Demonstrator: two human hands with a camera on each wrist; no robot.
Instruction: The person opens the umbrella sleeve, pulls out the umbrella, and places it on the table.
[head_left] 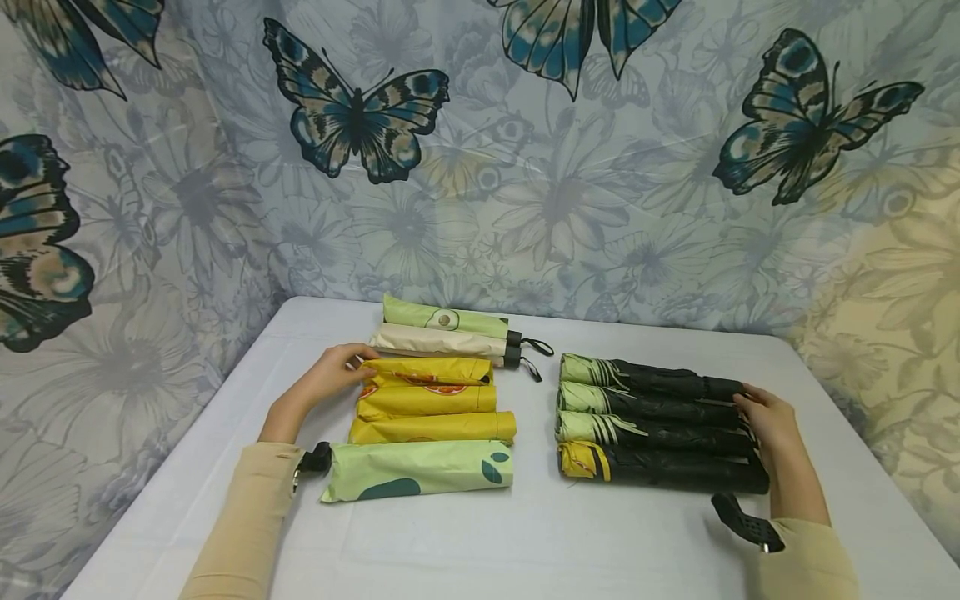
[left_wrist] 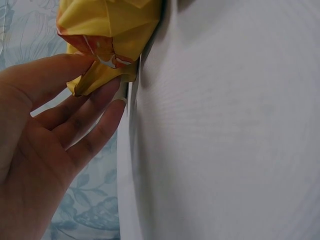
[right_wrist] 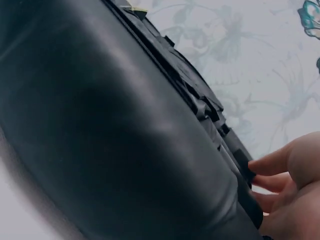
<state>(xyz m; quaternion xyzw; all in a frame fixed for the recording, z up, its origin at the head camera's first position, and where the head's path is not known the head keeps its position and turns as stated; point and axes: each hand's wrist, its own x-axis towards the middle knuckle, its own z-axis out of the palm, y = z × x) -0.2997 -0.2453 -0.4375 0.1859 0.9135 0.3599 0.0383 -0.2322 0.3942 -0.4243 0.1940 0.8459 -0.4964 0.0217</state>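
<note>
My left hand (head_left: 336,369) pinches the left end of the farthest yellow umbrella sleeve (head_left: 435,369), which has an orange-slice print. In the left wrist view, thumb and fingers lie on either side of its crumpled yellow end (left_wrist: 107,45). Two more yellow sleeves (head_left: 431,428) and a pale green leaf-print one (head_left: 427,469) lie nearer, side by side. On the right, several black folded umbrellas (head_left: 667,437) form a row, with pale green or yellow left ends. My right hand (head_left: 776,429) touches the farthest one (head_left: 678,381) at its right end with its fingertips. The nearest black umbrella (right_wrist: 115,120) fills much of the right wrist view.
Behind the yellow sleeves lie an avocado-print green umbrella (head_left: 420,315) and a beige umbrella (head_left: 442,342), with black handle ends and wrist straps to the right. Everything lies on a white-covered table (head_left: 525,550). A butterfly-patterned cloth (head_left: 510,208) hangs behind it.
</note>
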